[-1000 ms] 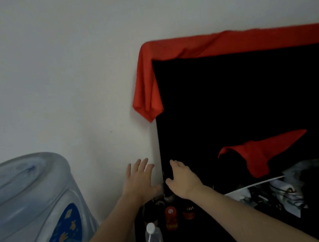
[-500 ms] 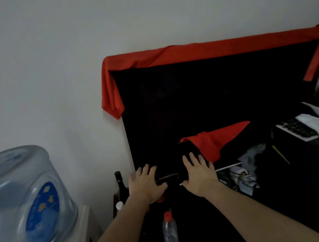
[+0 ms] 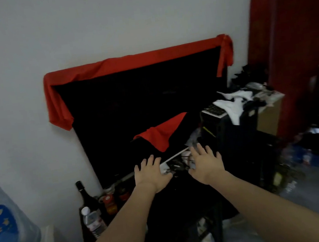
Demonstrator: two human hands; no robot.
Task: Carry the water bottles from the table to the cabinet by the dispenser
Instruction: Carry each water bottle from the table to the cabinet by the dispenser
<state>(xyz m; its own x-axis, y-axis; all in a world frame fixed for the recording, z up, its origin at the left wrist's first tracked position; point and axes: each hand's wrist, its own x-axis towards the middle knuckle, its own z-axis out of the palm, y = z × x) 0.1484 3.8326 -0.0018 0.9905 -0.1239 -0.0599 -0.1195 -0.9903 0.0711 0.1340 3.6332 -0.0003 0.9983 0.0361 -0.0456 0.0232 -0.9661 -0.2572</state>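
A clear water bottle (image 3: 92,221) with a white cap and red label stands at the left end of the dark cabinet (image 3: 165,206), next to the dispenser's blue jug (image 3: 5,230). My left hand (image 3: 151,174) and my right hand (image 3: 206,164) are both stretched out over the cabinet, fingers straight and spread, holding nothing. The bottle lies low and to the left of my left forearm.
A dark wine bottle (image 3: 85,196) and small red-capped jars (image 3: 109,202) stand behind the water bottle. A big black screen (image 3: 143,106) draped with red cloth (image 3: 127,63) leans on the wall. Cluttered black boxes (image 3: 229,126) sit to the right, a red wardrobe (image 3: 295,54) beyond.
The view has swung right and pulled back, so the screen's right end and the wardrobe show. Both hands stay spread and empty, drifting right of the bottles.
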